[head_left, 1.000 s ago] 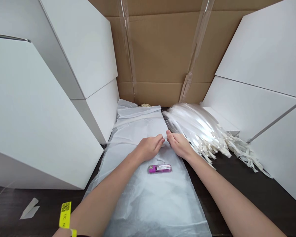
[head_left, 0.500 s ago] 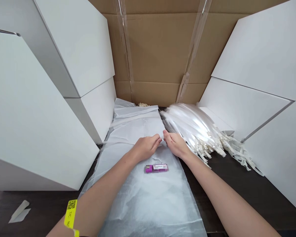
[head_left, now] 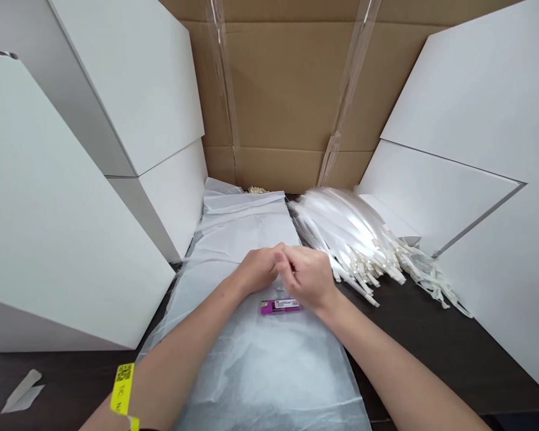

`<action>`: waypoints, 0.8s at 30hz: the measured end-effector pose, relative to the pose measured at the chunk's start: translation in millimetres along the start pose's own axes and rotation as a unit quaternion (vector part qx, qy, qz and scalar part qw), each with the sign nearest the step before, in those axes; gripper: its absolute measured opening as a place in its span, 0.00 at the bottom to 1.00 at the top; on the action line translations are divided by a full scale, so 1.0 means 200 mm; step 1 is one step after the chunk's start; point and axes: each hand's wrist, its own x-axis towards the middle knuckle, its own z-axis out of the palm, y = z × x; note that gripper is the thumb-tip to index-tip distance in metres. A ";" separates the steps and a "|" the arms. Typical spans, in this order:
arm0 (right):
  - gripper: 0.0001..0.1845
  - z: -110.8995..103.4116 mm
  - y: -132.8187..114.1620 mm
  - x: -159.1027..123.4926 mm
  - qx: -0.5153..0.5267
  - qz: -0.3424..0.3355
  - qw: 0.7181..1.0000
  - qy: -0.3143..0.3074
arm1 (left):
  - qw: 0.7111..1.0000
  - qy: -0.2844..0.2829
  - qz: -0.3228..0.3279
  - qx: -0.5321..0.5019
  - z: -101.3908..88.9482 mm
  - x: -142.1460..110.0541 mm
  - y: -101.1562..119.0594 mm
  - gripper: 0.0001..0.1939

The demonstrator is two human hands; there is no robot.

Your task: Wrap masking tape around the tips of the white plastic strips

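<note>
My left hand is closed around a thin translucent plastic strip, which runs out to the left from it. Fingers curled, my right hand presses against the left one, and the strip's end is hidden between them. Both hands are above a long whitish translucent plastic sheet. Just below them a purple lighter-like item with a white label lies on that sheet, its right end close to my right wrist. To the right lies a fanned bundle of shiny translucent strips with whitish ends.
White boxes or panels stand on the left and the right. A taped cardboard wall closes the back. A dark tabletop shows at the right, and a torn white scrap lies at lower left.
My right hand has moved left and turned over, its fingers curling against my left hand. The strip's end that showed between the hands is now covered. The view has shifted slightly.
</note>
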 end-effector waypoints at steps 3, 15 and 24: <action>0.29 0.03 -0.04 -0.01 0.006 -0.025 0.999 -0.040 | 1.000 -0.013 -0.002 0.006 -0.01 0.00 0.02 0.07; 0.30 0.05 0.01 -0.01 0.046 0.003 0.998 -0.045 | 1.000 -0.005 0.016 -0.007 0.03 0.01 -0.03 0.05; 0.29 0.06 0.01 -0.02 0.089 0.023 0.994 -0.056 | 1.000 -0.004 0.003 -0.018 0.01 -0.01 -0.01 0.04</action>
